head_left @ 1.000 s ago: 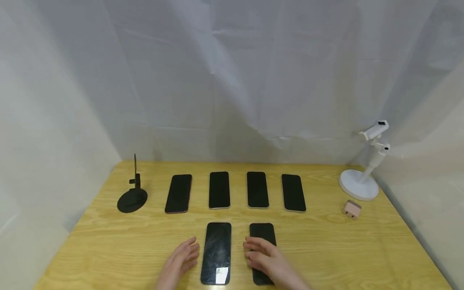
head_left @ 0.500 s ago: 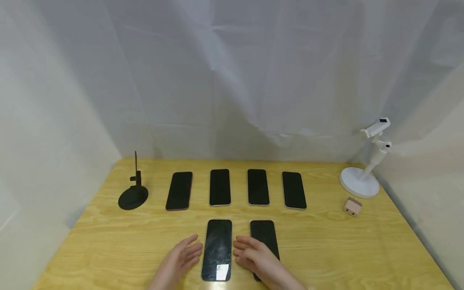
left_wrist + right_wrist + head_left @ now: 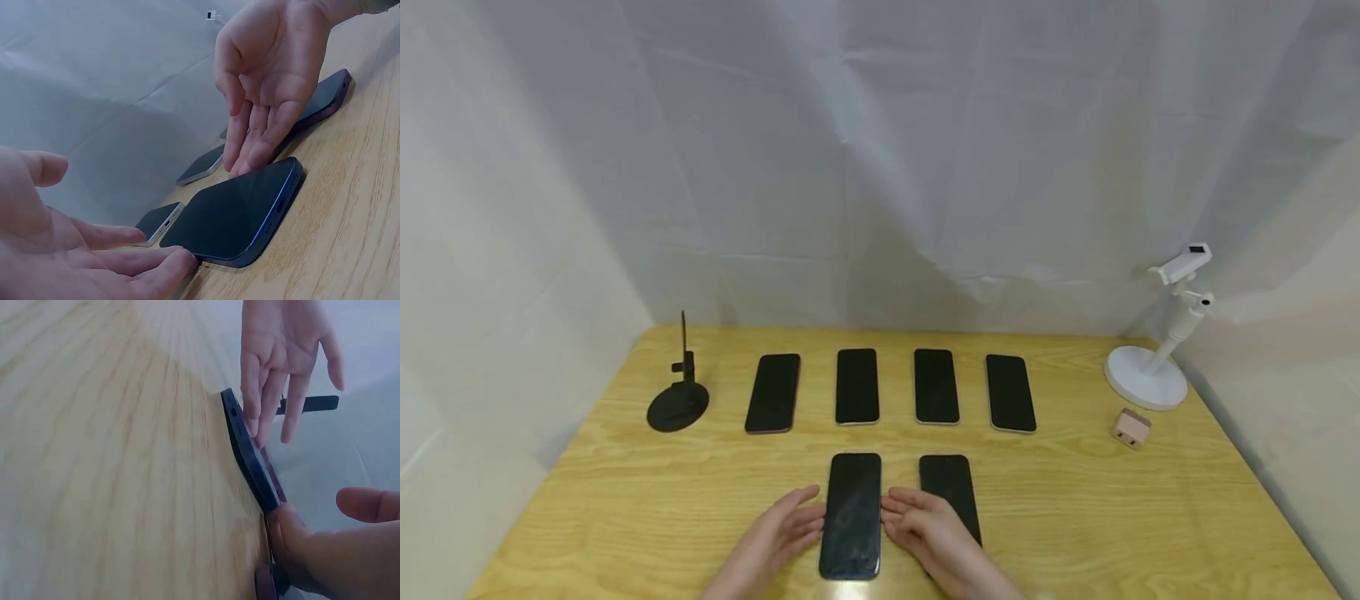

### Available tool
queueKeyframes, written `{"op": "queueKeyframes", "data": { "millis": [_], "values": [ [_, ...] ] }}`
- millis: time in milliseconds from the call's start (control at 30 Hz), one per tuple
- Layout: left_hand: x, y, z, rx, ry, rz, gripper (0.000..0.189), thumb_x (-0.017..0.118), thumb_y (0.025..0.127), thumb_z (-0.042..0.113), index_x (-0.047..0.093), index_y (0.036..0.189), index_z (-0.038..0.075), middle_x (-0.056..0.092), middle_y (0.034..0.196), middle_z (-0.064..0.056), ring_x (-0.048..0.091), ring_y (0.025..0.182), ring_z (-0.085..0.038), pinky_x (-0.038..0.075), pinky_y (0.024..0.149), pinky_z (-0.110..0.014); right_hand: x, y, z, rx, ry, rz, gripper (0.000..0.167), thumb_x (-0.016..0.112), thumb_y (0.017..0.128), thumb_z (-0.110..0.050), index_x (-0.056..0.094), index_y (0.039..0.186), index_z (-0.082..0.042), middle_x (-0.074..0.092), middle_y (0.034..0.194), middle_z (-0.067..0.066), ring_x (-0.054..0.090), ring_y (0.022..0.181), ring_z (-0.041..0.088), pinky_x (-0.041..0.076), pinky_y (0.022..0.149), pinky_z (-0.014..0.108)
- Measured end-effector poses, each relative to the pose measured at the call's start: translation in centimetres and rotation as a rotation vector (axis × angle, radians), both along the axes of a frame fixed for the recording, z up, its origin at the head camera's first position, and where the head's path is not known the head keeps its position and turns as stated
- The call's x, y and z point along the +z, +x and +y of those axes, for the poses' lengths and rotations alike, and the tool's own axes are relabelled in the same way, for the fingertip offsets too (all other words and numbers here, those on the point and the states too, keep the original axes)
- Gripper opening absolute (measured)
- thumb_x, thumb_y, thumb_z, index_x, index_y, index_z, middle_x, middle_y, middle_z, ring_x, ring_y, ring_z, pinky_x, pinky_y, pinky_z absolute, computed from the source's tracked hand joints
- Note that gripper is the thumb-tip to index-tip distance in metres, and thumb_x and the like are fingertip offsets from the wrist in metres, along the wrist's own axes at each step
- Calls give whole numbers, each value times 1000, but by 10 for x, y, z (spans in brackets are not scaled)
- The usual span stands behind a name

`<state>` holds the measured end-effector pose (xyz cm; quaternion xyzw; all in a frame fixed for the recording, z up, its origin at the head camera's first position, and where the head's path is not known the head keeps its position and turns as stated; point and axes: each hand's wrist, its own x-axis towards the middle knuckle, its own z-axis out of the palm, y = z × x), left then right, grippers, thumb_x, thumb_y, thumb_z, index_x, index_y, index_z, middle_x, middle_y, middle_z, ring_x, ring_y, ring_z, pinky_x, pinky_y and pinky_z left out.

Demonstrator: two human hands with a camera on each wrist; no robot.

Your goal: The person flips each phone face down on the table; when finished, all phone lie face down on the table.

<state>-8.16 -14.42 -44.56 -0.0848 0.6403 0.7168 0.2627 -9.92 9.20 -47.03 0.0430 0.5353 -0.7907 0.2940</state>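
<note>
A dark phone with a blue frame (image 3: 850, 517) lies screen up between both hands, in the front middle of the table. My left hand (image 3: 782, 533) touches its left long edge with straight fingertips, thumb raised apart. From the other side, my right hand (image 3: 928, 529) has its extended fingertips right at the phone's right edge. In the left wrist view, the blue phone's charging-port end (image 3: 281, 206) faces the camera. The right hand partly covers a second phone (image 3: 951, 487), whose reddish frame (image 3: 331, 109) shows in the left wrist view.
Several black-screened phones form a back row, from the leftmost phone (image 3: 773, 393) to the rightmost phone (image 3: 1011, 393). A black round-based stand (image 3: 678, 406) is at the left. On the right are a white stand (image 3: 1146, 379) and a pink charger plug (image 3: 1131, 428).
My right hand has moved left across the second phone to the blue phone's edge. My left hand has shifted right to the opposite edge. The bright reflection on the screen has gone.
</note>
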Motion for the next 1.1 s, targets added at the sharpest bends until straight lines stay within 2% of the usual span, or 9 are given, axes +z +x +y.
{"op": "queueKeyframes", "data": {
  "millis": [100,267,467,600,733,1100],
  "values": [
    [0,1,-1,-30,-13,22,89,35,98,56,16,142,-19,29,141,-40,35,130,-46,36,107,-46,0,0,-2,-20,-4,10,61,48,86,11,20,139,23,30,141,39,35,132,40,41,103,40],
    [-1,3,-1,-40,-6,51,86,32,100,52,14,141,-21,29,140,-41,35,130,-46,35,108,-47,1,3,-2,-56,-28,23,63,51,85,10,21,139,21,35,140,36,44,125,33,44,100,36],
    [-2,3,-2,-39,1,35,95,36,95,61,14,142,-19,29,142,-39,34,131,-45,34,109,-47,3,5,-4,-88,-116,10,63,54,86,6,24,140,17,43,138,29,52,116,25,45,99,34],
    [-3,4,-3,-38,11,30,99,37,93,64,14,142,-19,28,142,-39,33,132,-45,33,109,-47,6,7,-6,-79,-192,11,60,54,91,0,25,142,14,45,137,26,52,117,26,42,103,40],
    [-4,5,-3,-44,19,56,91,32,98,58,13,141,-21,29,141,-40,34,131,-45,33,109,-47,11,8,-12,-59,-238,-22,58,53,94,-6,27,144,10,43,140,24,50,120,30,40,104,45],
    [-5,8,-5,-53,36,78,86,27,100,54,13,141,-21,26,142,-40,31,133,-46,33,109,-45,16,10,-27,-17,-272,12,56,52,95,-12,31,144,6,43,140,18,47,123,29,41,102,50]
  ]
}}
